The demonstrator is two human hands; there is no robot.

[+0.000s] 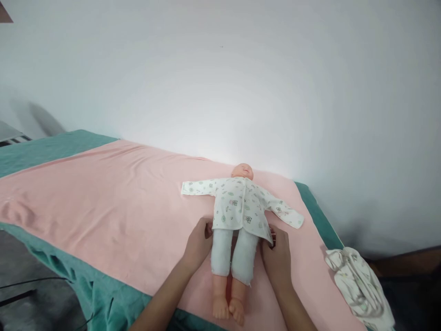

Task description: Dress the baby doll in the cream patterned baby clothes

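A baby doll [242,171] lies on its back on a pink cloth [113,207], head toward the wall and bare feet toward me. It wears a white printed jacket [237,202] whose sleeves are spread to both sides, with plain white cloth on its upper legs. My left hand [200,241] is at the jacket's lower left corner, fingers curled in a pinch at the hem. At the lower right corner my right hand [277,253] has its fingers closed on the hem. Parts of the fingertips are hidden by the jacket's edge.
Folded white printed clothing [361,289] lies at the table's right edge. A green cover [51,149] shows beneath the pink cloth. The pale wall [220,92] rises directly behind the doll. Dark cables hang near the lower left floor.
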